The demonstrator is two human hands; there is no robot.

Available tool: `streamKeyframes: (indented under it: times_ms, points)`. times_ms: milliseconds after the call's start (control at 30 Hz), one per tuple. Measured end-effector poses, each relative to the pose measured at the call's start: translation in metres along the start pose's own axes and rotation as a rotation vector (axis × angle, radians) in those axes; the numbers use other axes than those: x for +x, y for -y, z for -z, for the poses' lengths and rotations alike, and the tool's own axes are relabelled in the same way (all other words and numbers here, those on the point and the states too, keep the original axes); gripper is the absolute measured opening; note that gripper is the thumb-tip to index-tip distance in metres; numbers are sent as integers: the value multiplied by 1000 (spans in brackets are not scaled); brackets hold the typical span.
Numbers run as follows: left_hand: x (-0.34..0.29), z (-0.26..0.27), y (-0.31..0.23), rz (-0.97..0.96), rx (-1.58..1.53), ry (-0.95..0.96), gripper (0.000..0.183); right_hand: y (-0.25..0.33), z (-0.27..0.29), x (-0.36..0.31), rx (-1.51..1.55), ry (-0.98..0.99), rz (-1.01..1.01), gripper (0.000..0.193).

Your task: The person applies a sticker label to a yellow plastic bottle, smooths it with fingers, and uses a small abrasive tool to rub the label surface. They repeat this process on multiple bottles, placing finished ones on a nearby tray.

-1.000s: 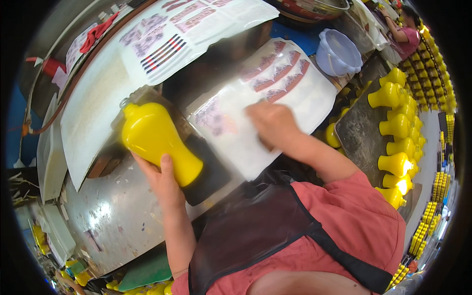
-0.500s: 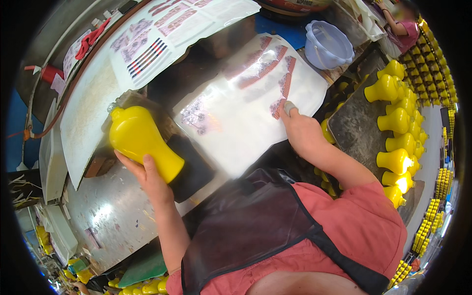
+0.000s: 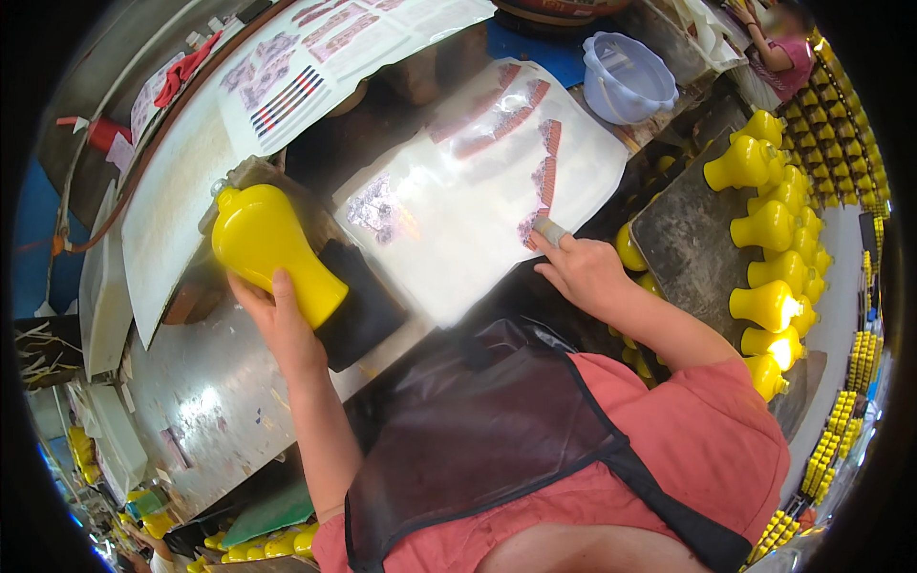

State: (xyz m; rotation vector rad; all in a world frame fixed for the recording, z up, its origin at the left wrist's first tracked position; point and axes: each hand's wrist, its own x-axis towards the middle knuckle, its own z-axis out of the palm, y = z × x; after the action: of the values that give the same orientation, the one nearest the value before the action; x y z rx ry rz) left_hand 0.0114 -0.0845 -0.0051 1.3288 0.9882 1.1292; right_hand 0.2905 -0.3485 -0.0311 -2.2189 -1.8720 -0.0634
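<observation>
In my left hand is a glossy yellow vase, tilted with its narrow neck pointing up and left. My fingers and thumb wrap round its lower part. The fingers of my right hand are stretched out, with a grey wrap on one fingertip. That fingertip presses on the lower end of a red-and-purple patterned decal strip. Under the strip lies a shiny white sheet. Other curved decal strips lie towards the sheet's far end, and a purple floral decal is near its left edge.
A pale blue bucket stands beyond the sheet at the right. Several yellow vases stand in rows at my right. A curved white board with printed decal sheets spans the far left. Another person is at the upper right.
My right hand has moved nearer to me, and the decal strip under its fingertip has slid the same way over the sheet. My left hand still holds the vase.
</observation>
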Motion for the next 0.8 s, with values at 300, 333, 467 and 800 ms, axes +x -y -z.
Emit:
streamKeyframes:
  times_ms: [300, 333, 467, 800]
  points:
    - [-5, 0, -5, 32, 93, -45, 71, -18, -20, -5, -114, -142, 114, 37]
    - [-8, 0, -4, -2, 120, -58, 71, -20, -17, -8, -120, -155, 148, 32]
    - [-24, -2, -8, -330, 356, -163, 64, -21, -3, -5, 155, -106, 10, 30]
    - [-56, -76, -53, -805, 668, 301, 45, 77, 81, 82, 1459, 279, -366, 49]
